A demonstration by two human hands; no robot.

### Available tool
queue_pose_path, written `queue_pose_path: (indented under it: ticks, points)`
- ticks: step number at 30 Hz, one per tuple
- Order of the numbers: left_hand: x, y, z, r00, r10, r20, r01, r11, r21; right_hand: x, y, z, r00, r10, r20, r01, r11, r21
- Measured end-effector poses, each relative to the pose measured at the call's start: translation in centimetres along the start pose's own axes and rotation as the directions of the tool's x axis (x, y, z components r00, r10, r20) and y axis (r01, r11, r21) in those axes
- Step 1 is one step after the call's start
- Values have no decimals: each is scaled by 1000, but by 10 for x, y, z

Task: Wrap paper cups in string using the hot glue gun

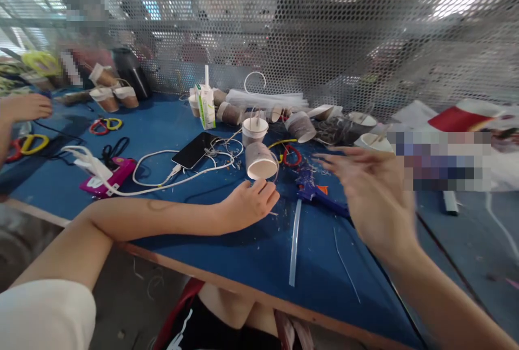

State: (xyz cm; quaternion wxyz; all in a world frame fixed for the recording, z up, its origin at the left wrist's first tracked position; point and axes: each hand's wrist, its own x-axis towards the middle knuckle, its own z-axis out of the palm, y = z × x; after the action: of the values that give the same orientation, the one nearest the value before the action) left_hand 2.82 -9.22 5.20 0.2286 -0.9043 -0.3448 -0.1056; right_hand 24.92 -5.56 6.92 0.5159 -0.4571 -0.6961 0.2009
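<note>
My left hand [251, 202] is closed, fingers curled down just below the rim of a small paper cup [261, 163]. That cup is tipped with its mouth towards me and has a thin handle. What the fingers hold, if anything, is hidden. Behind it stands another white-rimmed cup [254, 129]. My right hand [375, 199], slightly blurred, is raised at the right with fingers stretched out and holds nothing visible. Beside it lies a blue glue gun [314, 190], and a clear glue stick [295, 244] reaches from it towards me.
Scissors [292, 155], a phone [194, 150] with a white cable, a pink power strip [111, 178] and a drink carton [206, 106] lie or stand on the blue table [227, 255]. More cups line the mesh back. Another person's hand [30, 107] is at the far left.
</note>
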Motion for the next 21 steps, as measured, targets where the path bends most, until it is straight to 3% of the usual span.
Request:
queue_pose_path:
  ticks: [3,7,9,11,14,17,21]
  points:
    - [4,-8,-3,995,-84,-56,83,996,-14,23,-8,16,964,171,202,-144,979,-143]
    - [11,-32,-5,938,-309,-158,287,947,-146,43,7,40,921,84,380,58,936,-347]
    - [16,-49,1,921,-357,-157,302,907,-294,48,9,45,887,29,460,157,919,-361]
    - [19,-63,12,934,-347,-88,278,857,-433,50,7,48,861,2,509,204,915,-348]
    - [19,-77,28,937,-348,34,310,782,-540,55,2,48,863,-14,506,206,923,-326]
    - [17,-82,36,940,-340,19,296,789,-538,71,1,44,885,5,465,159,936,-313]
    - [16,-84,34,934,-353,48,325,791,-519,106,-2,28,962,39,269,73,916,-395]
